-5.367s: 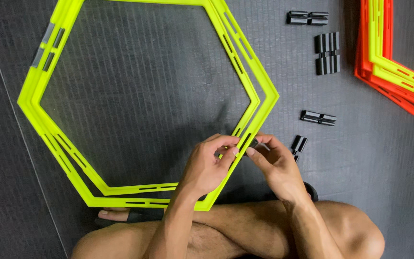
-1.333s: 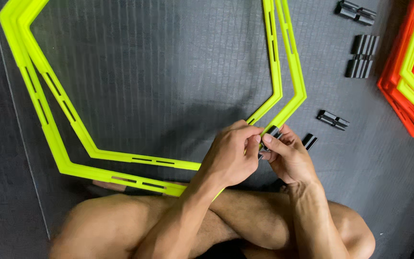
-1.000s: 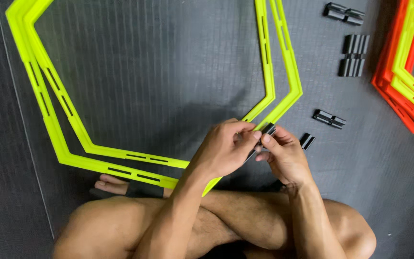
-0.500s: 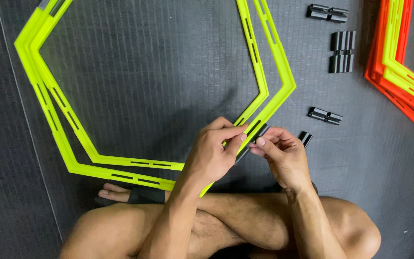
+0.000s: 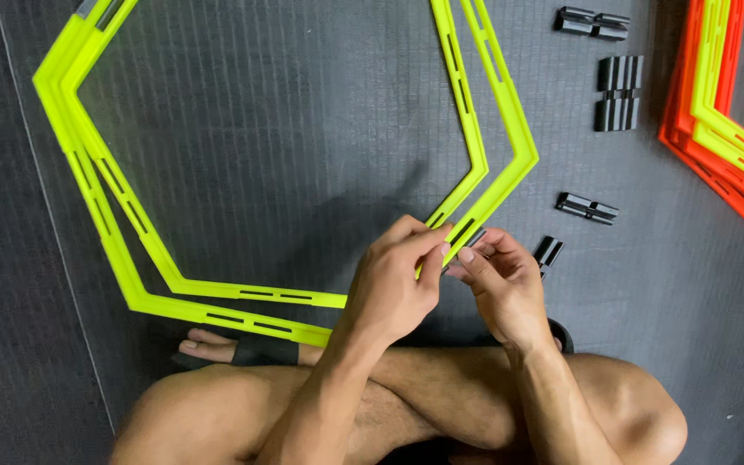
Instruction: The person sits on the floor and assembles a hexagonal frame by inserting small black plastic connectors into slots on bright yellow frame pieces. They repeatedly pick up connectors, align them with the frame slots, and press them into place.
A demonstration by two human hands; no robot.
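Now both hands meet at the lower right side of the yellow hoops [image 5: 484, 129], which lie flat on the dark floor [image 5: 303, 155] in front of crossed legs. The left hand [image 5: 393, 288] has its fingers pinching the yellow edge near the corner. The right hand [image 5: 501, 288] is just beside it, and its fingers pinch a small black clip [image 5: 462, 234] that sits on the same yellow edge. The two hands almost touch. More black clips lie on the floor to the right: one [image 5: 548, 251] just beside the right hand, one [image 5: 587, 207] a bit higher, and a few [image 5: 619, 93] farther up. Orange and yellow hoops [image 5: 716, 120] are stacked at the right edge, well apart from the hands.
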